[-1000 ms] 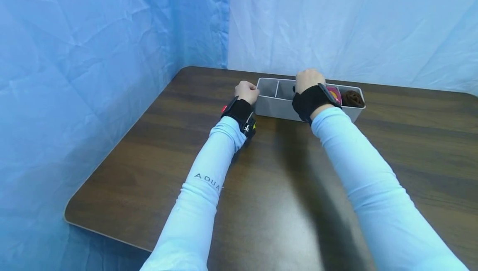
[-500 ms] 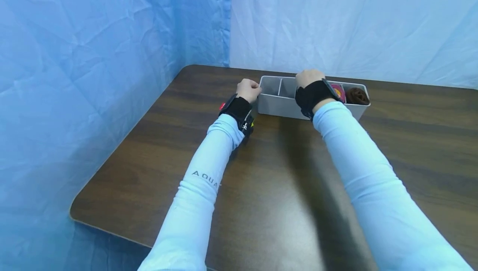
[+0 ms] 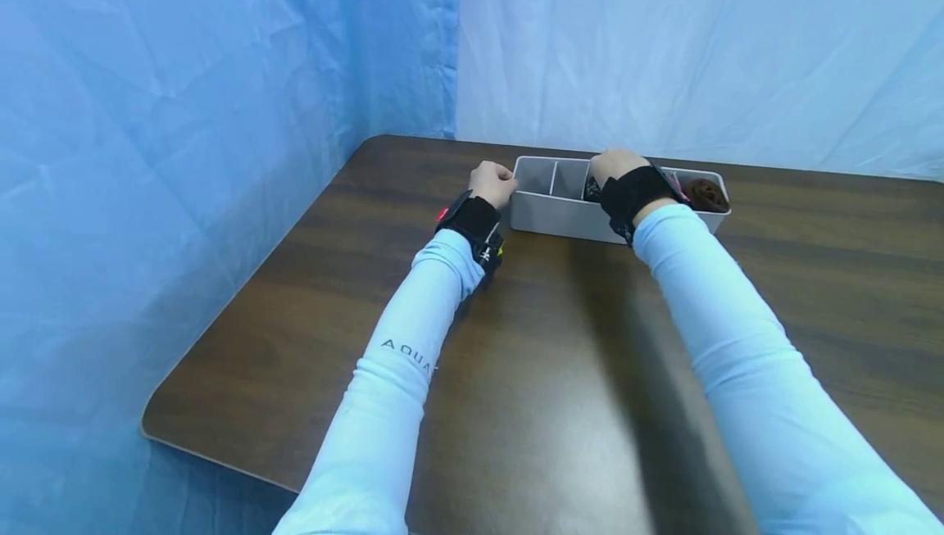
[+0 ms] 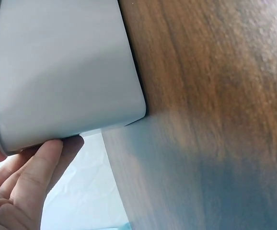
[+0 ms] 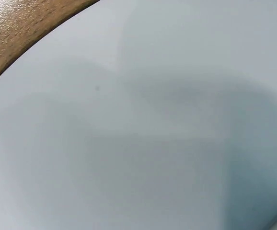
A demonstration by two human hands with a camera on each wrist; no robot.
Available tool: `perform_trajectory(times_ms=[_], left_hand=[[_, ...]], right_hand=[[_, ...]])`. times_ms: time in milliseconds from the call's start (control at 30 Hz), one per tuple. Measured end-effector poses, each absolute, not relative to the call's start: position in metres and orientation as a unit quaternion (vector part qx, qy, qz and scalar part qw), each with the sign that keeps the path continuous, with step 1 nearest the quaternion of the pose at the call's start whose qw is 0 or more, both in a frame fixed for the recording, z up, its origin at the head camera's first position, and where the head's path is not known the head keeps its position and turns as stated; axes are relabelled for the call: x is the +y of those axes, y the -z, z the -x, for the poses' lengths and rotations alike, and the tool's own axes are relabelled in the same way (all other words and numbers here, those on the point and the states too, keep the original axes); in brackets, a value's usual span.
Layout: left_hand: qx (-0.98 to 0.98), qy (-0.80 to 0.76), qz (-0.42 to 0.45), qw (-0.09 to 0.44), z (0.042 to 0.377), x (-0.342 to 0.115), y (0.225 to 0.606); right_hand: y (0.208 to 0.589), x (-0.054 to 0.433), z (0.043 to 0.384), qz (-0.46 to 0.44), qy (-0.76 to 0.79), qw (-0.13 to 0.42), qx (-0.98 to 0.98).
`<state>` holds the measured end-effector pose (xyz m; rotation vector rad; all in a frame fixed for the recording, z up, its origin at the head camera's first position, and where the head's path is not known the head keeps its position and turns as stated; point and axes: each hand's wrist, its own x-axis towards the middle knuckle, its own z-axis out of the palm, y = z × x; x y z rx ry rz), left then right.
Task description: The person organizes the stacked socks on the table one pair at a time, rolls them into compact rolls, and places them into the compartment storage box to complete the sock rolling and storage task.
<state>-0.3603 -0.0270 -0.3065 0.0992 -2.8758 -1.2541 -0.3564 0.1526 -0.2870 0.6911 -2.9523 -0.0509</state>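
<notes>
A long light-grey organizer box [image 3: 564, 218], split into compartments, stands near the table's back edge. My left hand [image 3: 492, 183] pinches its left end; in the left wrist view the thumb is at the rim and the fingers [image 4: 40, 167] lie against the end wall. My right hand [image 3: 618, 165] reaches down into a middle compartment, its fingers hidden, so I cannot tell what they hold. A dark patterned item [image 3: 592, 189] shows beside it. A rolled brown cloth [image 3: 705, 194] fills the right-end compartment. The right wrist view shows only the box's grey wall [image 5: 129, 143] up close.
The box rests on a dark wood-grain table [image 3: 354, 297] with rounded corners. Blue fabric hangs on the left [image 3: 184, 150], and paler fabric [image 3: 664, 43] hangs behind the back edge. A pink item [image 3: 677, 183] is mostly covered by the right wrist.
My right hand has shifted slightly right and lower in the box, and a dark patterned item now shows left of it. The pink item is more covered. The left hand keeps its hold.
</notes>
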Motion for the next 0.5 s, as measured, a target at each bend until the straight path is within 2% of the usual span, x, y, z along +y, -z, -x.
perform_trajectory(times_ms=[167, 267, 500], left_hand=[[-0.913, 0.408, -0.015, 0.004, 0.415, -0.036, 0.356], [-0.908, 0.418, -0.004, 0.012, 0.437, -0.039, 0.378], [-0.923, 0.383, -0.024, 0.004, 0.374, -0.034, 0.327]], right_hand=[[0.291, 0.154, 0.356, -0.233, 0.011, 0.06, -0.971], [0.291, 0.157, 0.355, -0.234, 0.007, 0.044, -0.971], [0.276, 0.165, 0.366, -0.227, -0.053, -0.081, -0.969]])
